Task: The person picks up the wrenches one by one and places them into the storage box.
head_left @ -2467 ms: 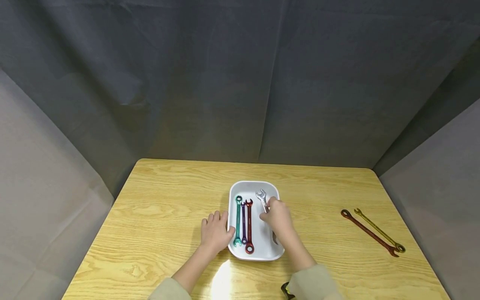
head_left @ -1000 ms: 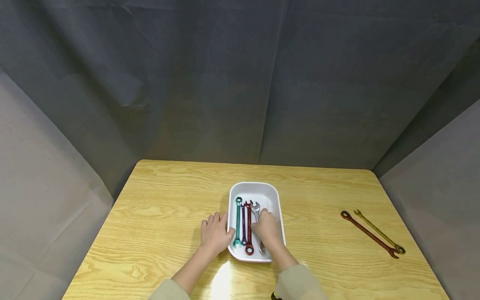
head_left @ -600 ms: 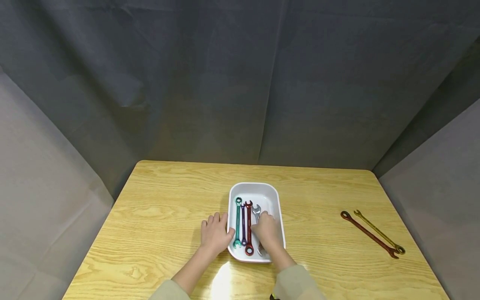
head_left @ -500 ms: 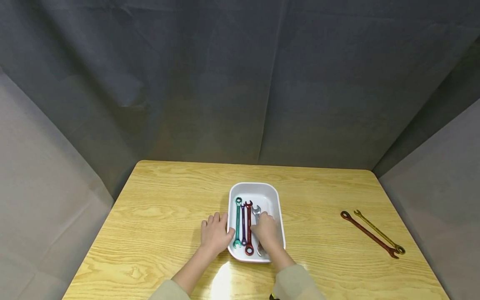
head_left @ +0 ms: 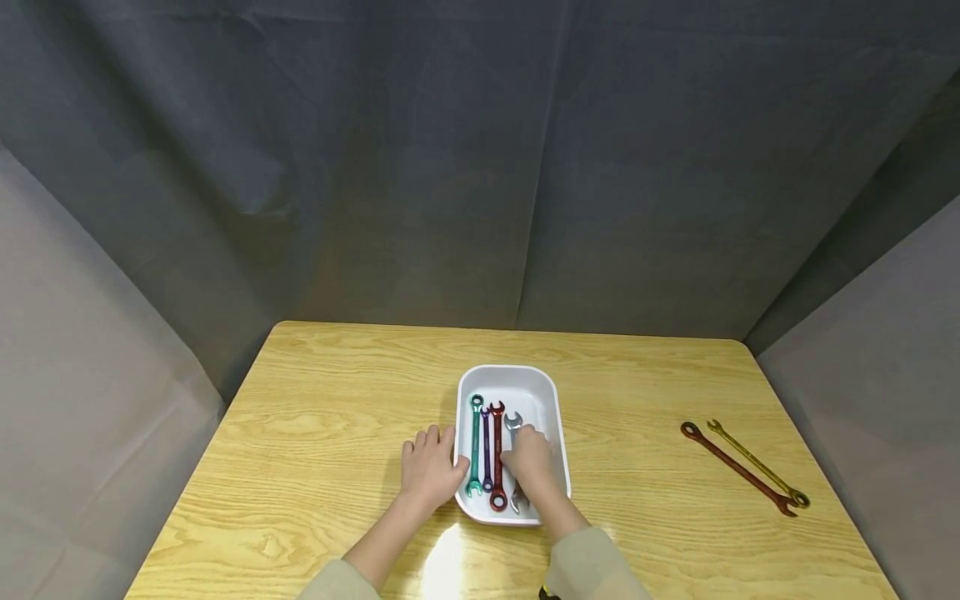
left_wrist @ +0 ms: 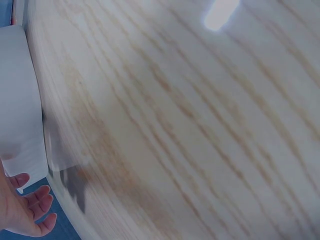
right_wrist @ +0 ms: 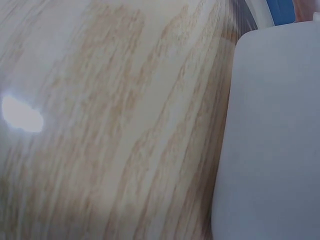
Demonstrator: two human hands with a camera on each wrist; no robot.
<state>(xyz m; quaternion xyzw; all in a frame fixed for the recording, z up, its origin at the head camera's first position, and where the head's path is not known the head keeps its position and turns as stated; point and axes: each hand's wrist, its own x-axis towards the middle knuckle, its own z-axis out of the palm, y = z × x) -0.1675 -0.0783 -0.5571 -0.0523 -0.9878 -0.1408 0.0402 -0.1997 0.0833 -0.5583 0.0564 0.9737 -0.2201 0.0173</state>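
In the head view a white tray (head_left: pixel 510 375) holds a green wrench (head_left: pixel 476 446), a purple wrench (head_left: pixel 487 450), a red wrench (head_left: pixel 498 454) and a silver combination wrench (head_left: pixel 513 419), roughly side by side. My right hand (head_left: pixel 531 460) reaches inside and grips the silver wrench by its middle, which the fingers hide; both its ends show. At the tray's left side, my left hand (head_left: pixel 431 468) holds the wall, thumb over the rim and the other fingers outside. The left wrist view shows curled fingers (left_wrist: pixel 41 205) by the tray's pale wall (left_wrist: pixel 20 100).
Far right on the wooden table (head_left: pixel 337 400), a dark red wrench (head_left: pixel 738 468) and a gold wrench (head_left: pixel 757 461) lie slantwise, crossing near their lower ends. Dark cloth (head_left: pixel 420 167) hangs behind the table. Something black and yellow (head_left: pixel 547 593) shows by the right sleeve.
Since the earliest frame, my right hand has moved left and slightly down with the silver wrench, now beside the red one. In the last half second it barely shifts. The left hand keeps its place.
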